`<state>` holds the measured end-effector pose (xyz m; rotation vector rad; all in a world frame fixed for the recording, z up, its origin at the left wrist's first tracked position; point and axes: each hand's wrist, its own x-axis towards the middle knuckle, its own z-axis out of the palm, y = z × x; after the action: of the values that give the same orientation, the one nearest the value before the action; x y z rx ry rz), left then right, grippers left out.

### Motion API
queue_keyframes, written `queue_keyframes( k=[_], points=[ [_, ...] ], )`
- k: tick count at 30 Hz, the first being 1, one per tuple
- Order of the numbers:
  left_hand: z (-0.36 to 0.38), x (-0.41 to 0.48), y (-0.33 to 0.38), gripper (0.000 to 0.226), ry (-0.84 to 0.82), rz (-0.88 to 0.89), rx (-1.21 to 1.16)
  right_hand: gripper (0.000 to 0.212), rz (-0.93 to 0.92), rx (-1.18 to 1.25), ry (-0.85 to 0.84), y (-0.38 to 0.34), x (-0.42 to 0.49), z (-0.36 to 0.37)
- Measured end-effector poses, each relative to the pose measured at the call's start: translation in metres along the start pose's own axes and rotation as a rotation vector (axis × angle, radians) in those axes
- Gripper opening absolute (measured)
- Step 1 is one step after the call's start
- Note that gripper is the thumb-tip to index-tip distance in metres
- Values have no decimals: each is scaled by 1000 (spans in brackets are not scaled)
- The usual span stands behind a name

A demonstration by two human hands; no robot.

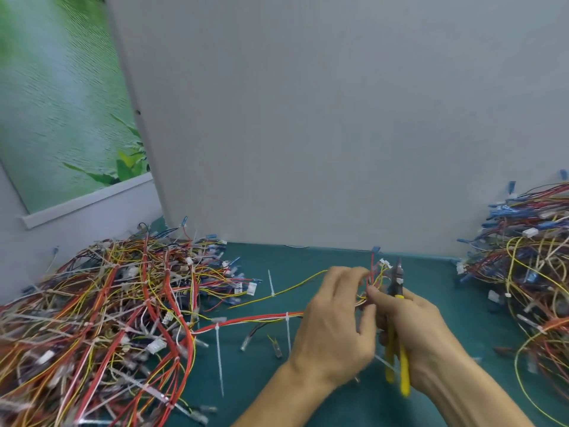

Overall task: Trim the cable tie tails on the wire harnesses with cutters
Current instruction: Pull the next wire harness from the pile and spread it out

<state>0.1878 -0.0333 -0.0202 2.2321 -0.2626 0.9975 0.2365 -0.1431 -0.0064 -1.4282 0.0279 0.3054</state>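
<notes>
On the left of the worktop we've got a big heap of harnesses, and a second heap sits at the right edge. Between them one harness runs from the left heap to our left hand, which touches the right hand. The right hand holds the cutters pointing away from us. Behind everything stands a panel, with a poster to its left.

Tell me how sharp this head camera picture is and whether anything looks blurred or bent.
Head view: soft, even light, no glare; left hand fingertips blur with motion at the wire harness; cutters in the right hand read sharper; wide-angle lens bends the wall panel edge; poster looks soft.
</notes>
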Motion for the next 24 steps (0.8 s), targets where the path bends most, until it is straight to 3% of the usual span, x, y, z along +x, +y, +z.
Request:
queue_keyframes(
  k=[4, 8, 12, 19, 24],
  points=[
    [-10, -1, -5, 33, -57, -6, 28, 9, -97, -55, 84, 2, 7, -2],
    [-24, 1, -19, 26, 12, 32, 182, 12, -162, 24, 285, -4, 17, -16],
    [-36, -1, -35, 24, 25, -34, 281, 17, -166, 77, 358, -6, 24, -26],
    [-80, 20, -61, 25, -258, -417, 526, 13, -120, -35, 235, 0, 26, -25],
    [-125, 20, -72, 30, -448, -585, 737, 16, -214, 51, 327, -9, 25, -22]
  ],
)
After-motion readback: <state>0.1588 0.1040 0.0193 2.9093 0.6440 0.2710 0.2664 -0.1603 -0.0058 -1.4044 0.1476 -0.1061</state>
